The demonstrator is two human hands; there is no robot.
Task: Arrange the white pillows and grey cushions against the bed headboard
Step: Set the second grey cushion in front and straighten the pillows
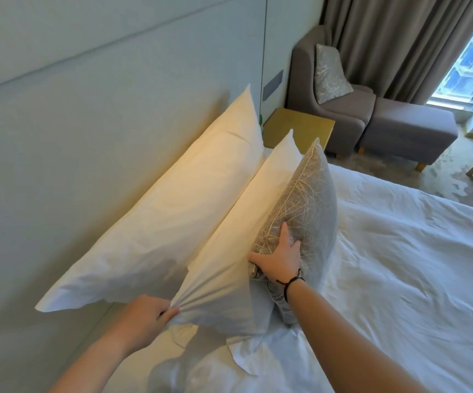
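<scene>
A large white pillow (173,199) leans upright against the pale padded headboard (73,109). A second white pillow (241,228) stands in front of it. My left hand (147,316) pinches the near corner of this second pillow, bunching the cloth. A grey cushion (309,199) with a pale branch pattern stands in front of the second pillow. My right hand (280,256) is pressed flat on the cushion's near end, fingers spread, thumb hooked over its top edge. A dark cord bracelet circles that wrist.
The white sheet (400,279) of the bed spreads to the right, creased. A gold bedside table (300,129) sits past the pillows. Beyond it stand a grey armchair (343,109) holding another patterned cushion (329,72), a footstool, curtains and a window.
</scene>
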